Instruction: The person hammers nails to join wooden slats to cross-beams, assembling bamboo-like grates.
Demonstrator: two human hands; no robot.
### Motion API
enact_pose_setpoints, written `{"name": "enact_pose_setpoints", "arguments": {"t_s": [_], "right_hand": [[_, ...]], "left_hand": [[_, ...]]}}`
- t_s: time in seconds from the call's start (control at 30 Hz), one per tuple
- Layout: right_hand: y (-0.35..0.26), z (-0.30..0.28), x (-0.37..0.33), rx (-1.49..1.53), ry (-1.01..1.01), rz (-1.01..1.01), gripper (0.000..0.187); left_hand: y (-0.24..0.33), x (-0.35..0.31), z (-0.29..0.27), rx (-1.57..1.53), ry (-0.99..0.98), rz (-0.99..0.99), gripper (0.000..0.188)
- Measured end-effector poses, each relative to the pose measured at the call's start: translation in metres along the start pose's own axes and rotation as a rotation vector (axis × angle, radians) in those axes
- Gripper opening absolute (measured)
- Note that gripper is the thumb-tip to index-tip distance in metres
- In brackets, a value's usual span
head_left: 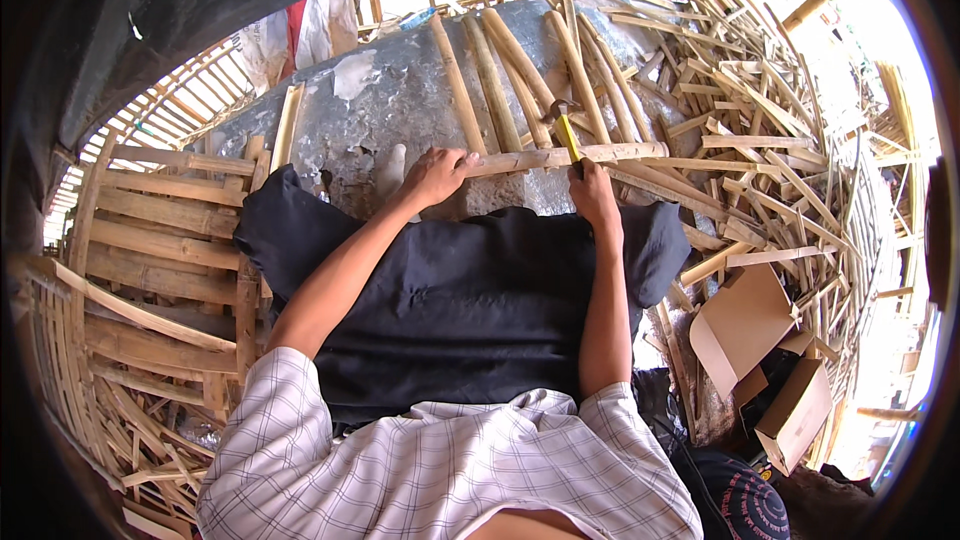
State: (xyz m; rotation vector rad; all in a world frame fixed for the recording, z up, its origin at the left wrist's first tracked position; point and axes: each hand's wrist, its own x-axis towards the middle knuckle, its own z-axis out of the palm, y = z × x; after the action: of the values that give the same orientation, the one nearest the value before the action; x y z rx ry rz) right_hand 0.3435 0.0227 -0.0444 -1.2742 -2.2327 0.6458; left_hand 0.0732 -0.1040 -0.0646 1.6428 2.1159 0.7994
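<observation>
Bamboo strip (pixel 515 162) extends rightward from the fingers of the left hand (pixel 437 177), which grip its end, while the fingers of the right hand (pixel 597 194) wrap a yellow-handled hammer (pixel 569 137), with bamboo poles (pixel 490 85) lying beyond both hands' fingers.

Bamboo strip (pixel 530 159), centre: woody, matt. Hammer (pixel 567 130): dark metal head, smooth yellow handle. Black cloth (pixel 450 290), centre: matt, creased. Grey slab (pixel 410 90), upper centre: rough, flaking. Cardboard box (pixel 742 325), lower right: matt. Dark sheeting (pixel 120 35), upper left: plastic-looking, faintly glossy.
</observation>
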Motion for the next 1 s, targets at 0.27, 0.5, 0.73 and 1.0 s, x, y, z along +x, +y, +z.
{"name": "enact_pose_setpoints", "arguments": {"t_s": [0.27,0.5,0.73,1.0], "right_hand": [[0.000,0.009,0.007,-0.032,-0.013,0.028,0.023],[0.009,0.017,0.008,-0.021,0.034,-0.082,0.021],[-0.004,0.015,0.014,0.042,-0.045,0.178,0.023],[0.021,0.025,0.007,-0.102,0.098,-0.058,0.026]], "left_hand": [[-0.022,0.003,0.016,-0.044,0.110,0.164,0.043],[-0.012,0.005,0.018,-0.076,0.199,0.245,0.037],[-0.015,-0.005,0.026,-0.060,0.200,0.201,0.036],[-0.001,-0.002,0.016,-0.151,0.083,0.124,0.040]]}}
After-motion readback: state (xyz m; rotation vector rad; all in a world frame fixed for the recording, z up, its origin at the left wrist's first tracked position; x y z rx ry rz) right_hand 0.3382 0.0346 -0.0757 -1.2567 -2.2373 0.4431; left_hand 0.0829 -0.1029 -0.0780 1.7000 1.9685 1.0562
